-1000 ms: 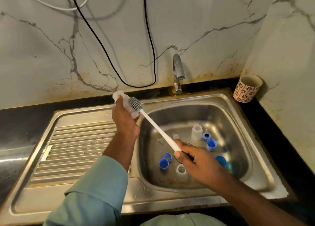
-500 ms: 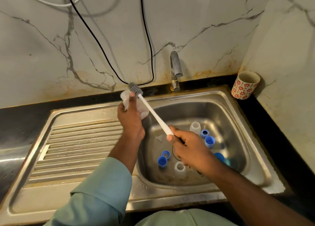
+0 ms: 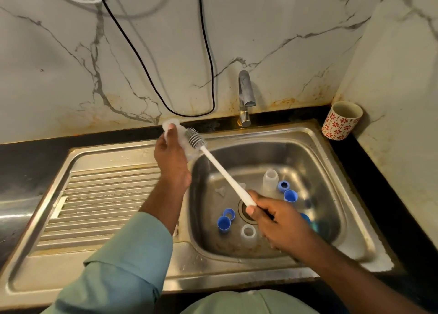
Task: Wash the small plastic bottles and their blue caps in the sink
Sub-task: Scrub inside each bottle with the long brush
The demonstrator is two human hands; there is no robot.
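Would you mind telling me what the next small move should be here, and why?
Probably slide the brush into the bottle. The left hand holds the bottle over the sink edge, and the right hand holds the handle with the bristle head lying beside the bottle, seemingly outside it.

Pale green long sleeve (image 3: 123,264) on the left arm, right forearm (image 3: 343,273) bare, matching green garment (image 3: 248,303) below
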